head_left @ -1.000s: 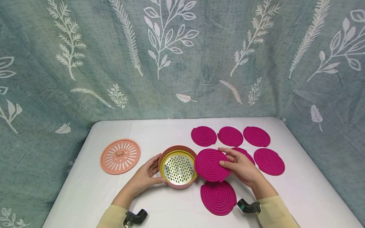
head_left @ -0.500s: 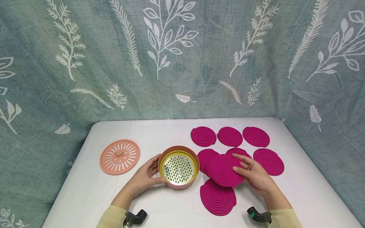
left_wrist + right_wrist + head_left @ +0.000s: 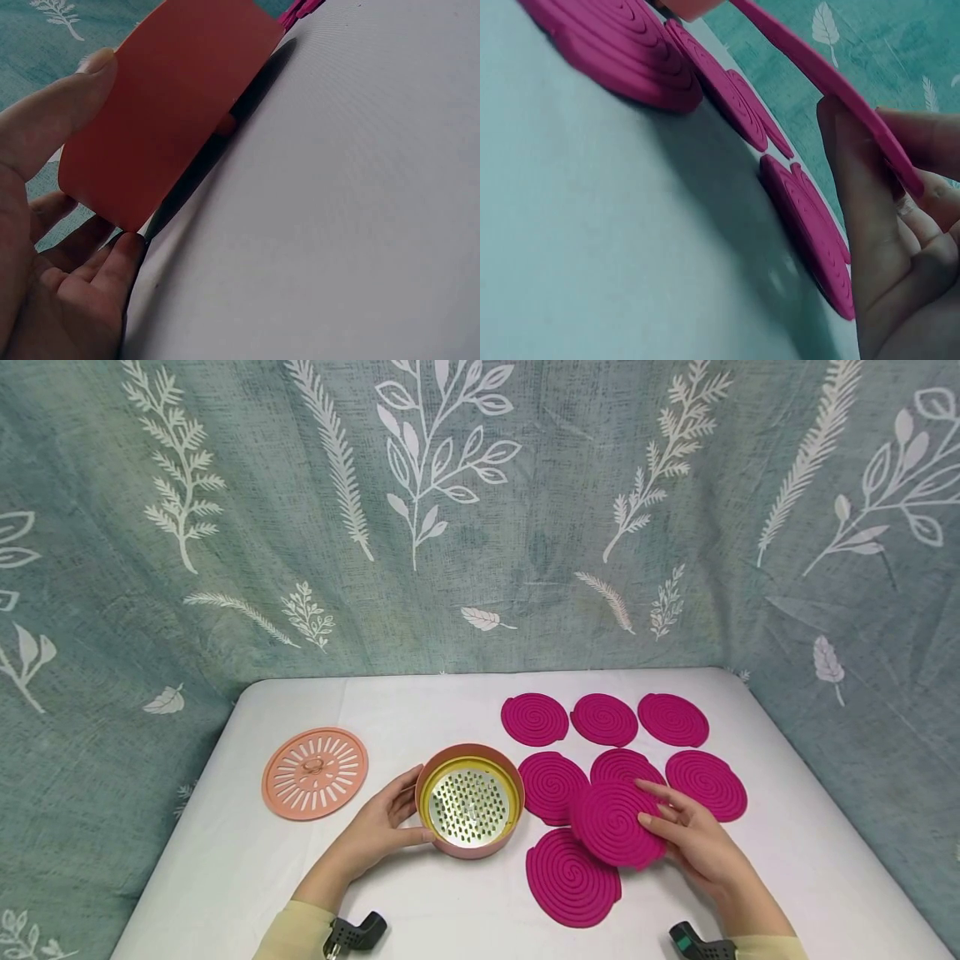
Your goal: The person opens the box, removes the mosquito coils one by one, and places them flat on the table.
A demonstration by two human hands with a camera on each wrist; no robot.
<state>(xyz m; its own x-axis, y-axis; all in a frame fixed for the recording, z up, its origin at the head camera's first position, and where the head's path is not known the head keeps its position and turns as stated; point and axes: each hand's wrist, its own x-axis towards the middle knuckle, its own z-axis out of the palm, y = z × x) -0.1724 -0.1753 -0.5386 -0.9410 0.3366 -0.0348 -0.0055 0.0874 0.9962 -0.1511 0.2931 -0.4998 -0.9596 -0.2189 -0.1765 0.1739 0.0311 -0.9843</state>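
My left hand [image 3: 382,822] grips the left side of a round salmon-coloured container [image 3: 472,852]. Inside it sit a yellow ring [image 3: 517,789] and a perforated metal grater disc [image 3: 468,807]. In the left wrist view, the thumb [image 3: 82,101] lies against the container's smooth outer wall. To the right, my right hand [image 3: 697,843] pinches the edge of a magenta spiral coaster [image 3: 617,823] between thumb and fingers. The right wrist view shows this coaster [image 3: 832,82] edge-on, raised above the table. It partly covers other coasters in the head view.
Several more magenta spiral coasters lie flat on the white table, including one at the back [image 3: 535,720], one at the right [image 3: 707,786] and one in front [image 3: 573,881]. A slotted salmon lid [image 3: 315,774] with a small ring handle lies at the left. Patterned green cloth [image 3: 480,527] hangs behind.
My right hand has carried the pinched coaster away from the container's right edge, rightward and toward me, uncovering another coaster beside the container. The left hand and container have stayed in place.
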